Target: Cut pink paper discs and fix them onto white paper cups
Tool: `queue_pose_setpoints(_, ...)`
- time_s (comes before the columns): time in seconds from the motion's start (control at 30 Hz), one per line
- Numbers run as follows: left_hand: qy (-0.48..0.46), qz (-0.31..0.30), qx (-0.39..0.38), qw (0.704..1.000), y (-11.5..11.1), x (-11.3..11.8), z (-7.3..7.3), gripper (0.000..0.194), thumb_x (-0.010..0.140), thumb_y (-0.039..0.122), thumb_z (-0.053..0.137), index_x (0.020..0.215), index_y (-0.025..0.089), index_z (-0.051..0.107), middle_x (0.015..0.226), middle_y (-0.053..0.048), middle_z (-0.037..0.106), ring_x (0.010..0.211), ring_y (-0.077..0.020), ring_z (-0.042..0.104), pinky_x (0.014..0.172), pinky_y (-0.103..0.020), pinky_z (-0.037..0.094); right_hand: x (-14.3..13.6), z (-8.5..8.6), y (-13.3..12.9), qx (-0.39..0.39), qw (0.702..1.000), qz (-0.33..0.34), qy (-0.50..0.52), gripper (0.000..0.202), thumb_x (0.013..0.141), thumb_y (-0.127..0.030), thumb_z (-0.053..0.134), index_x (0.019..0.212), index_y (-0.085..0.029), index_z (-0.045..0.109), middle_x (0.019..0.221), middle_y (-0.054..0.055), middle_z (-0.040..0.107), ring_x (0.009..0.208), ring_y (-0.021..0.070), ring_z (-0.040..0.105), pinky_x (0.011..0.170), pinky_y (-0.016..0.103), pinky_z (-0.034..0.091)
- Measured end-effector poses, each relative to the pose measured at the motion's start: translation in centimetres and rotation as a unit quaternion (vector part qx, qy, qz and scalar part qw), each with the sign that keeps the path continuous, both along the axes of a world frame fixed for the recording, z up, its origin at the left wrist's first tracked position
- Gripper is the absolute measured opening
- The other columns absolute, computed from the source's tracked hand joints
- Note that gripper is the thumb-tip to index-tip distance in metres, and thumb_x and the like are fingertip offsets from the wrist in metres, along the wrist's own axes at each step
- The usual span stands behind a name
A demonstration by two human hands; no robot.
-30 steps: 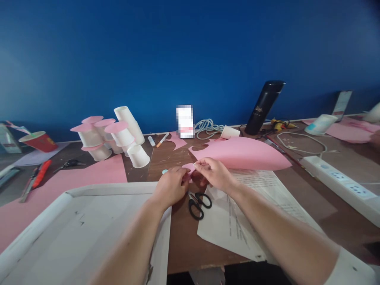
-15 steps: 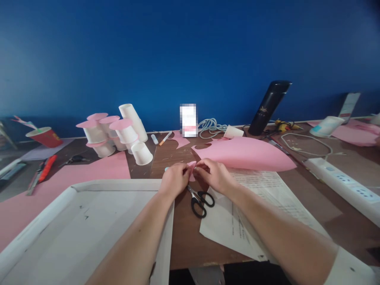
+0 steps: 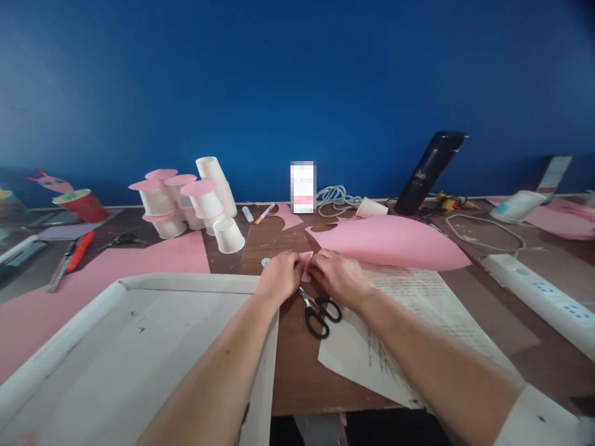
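Observation:
Between my hands is a small piece of pink paper (image 3: pixel 306 266), pinched from both sides above the brown table. My left hand (image 3: pixel 281 276) is closed on its left edge, and my right hand (image 3: pixel 341 276) is closed on its right edge; the fingertips partly cover it. Just below my hands lie black-handled scissors (image 3: pixel 320 314), their blades partly hidden by my left hand. A printed paper sheet (image 3: pixel 372 347) sits under my right forearm. Beyond my right hand rests a large curved sheet of pink paper (image 3: pixel 390 241) with a cut-out edge.
At left stand stacked white paper cups with pink discs (image 3: pixel 170 201), a red cup (image 3: pixel 86 207) and a red-handled cutter (image 3: pixel 79 254). A white box lid (image 3: pixel 162 282) fills the near left. Rightward are a black flask (image 3: pixel 427 176), a power strip (image 3: pixel 543 297) and a coiled cable (image 3: pixel 337 199).
The whole view has shifted slightly, so the table things appear a little further right. My right fingers have closed in nearer to the small pink paper, which both hands still hold.

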State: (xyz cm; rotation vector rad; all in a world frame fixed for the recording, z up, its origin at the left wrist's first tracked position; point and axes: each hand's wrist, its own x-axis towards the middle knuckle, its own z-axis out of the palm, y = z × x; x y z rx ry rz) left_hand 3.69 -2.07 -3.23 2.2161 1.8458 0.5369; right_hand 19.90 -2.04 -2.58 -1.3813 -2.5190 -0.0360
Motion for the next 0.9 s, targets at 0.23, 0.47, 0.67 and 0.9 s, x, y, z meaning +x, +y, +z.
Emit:
queue_pose_setpoints(0.23, -0.004, -0.004, -0.014, 1.000, 0.0, -0.1, 0.1, 0.027, 0.089, 0.030, 0.044, 0.076, 0.020, 0.065, 0.087, -0.008, 0.069, 0.083, -0.0213, 0.064, 0.067, -0.027, 0.042, -0.6, 0.3, -0.3, 0.060, 0.996, 0.041, -0.060, 0.021, 0.095, -0.025, 0.044, 0.099, -0.020, 0.063, 0.096, 0.007, 0.065, 0.092, 0.0213, 0.053, 0.065, 0.029, 0.036)
queue_pose_setpoints(0.47, -0.008, 0.005, -0.017, 1.000, 0.1, -0.1, 0.0, 0.026, 0.088, 0.028, 0.043, 0.076, 0.020, 0.065, 0.086, -0.007, 0.070, 0.081, -0.0213, 0.064, 0.066, -0.027, 0.042, -1.0, 0.6, -0.7, 0.082, 0.990, 0.071, -0.088, 0.015, 0.091, -0.017, 0.048, 0.091, -0.018, 0.063, 0.090, 0.007, 0.066, 0.091, 0.0237, 0.051, 0.074, 0.035, 0.031)
queue_pose_setpoints(0.67, -0.015, 0.000, -0.012, 1.000, 0.1, -0.2, -0.1, 0.022, 0.087, 0.025, 0.046, 0.076, 0.020, 0.064, 0.089, -0.007, 0.069, 0.086, -0.0211, 0.063, 0.071, -0.028, 0.043, -0.1, 0.1, -0.4, 0.016, 0.999, 0.019, 0.036, 0.010, 0.088, -0.021, 0.053, 0.084, -0.020, 0.063, 0.088, 0.004, 0.066, 0.087, 0.0196, 0.054, 0.076, 0.030, 0.034)
queue_pose_setpoints(0.9, -0.024, 0.023, 0.002, 0.999, 0.3, -0.4, -0.4, 0.023, 0.088, 0.029, 0.047, 0.076, 0.020, 0.064, 0.092, -0.008, 0.064, 0.087, -0.0206, 0.061, 0.074, -0.029, 0.045, 0.2, -0.9, 0.5, -0.021, 0.987, -0.001, 0.157, 0.007, 0.085, -0.022, 0.056, 0.082, -0.021, 0.062, 0.085, 0.002, 0.067, 0.082, 0.0173, 0.057, 0.073, 0.026, 0.039)
